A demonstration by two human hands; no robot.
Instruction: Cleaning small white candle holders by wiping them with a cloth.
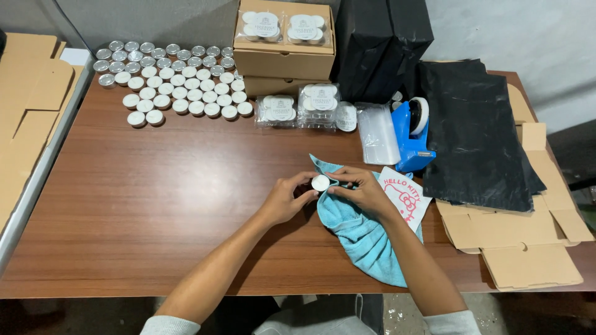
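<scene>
Both hands, left hand (287, 197) and right hand (363, 191), pinched a small white tealight (321, 182) over a blue cloth (363, 236) at the wooden table's (155, 205) middle; a loose fingertip grip risked dropping it.

Fingers of the left hand (287, 198) and right hand (364, 192) are covering the sides of the small white tealight (321, 182); only its top is showing. Right hand and forearm are hiding the middle of the blue cloth (363, 239). Both arms are running off the bottom edge at the sleeves. Black bags (478, 136) are overlying part of the flat cardboard sheets (528, 248). Cardboard stack (25, 111) is being cut by the left edge. Wrapped candle packs (301, 108) are too small to count contents
</scene>
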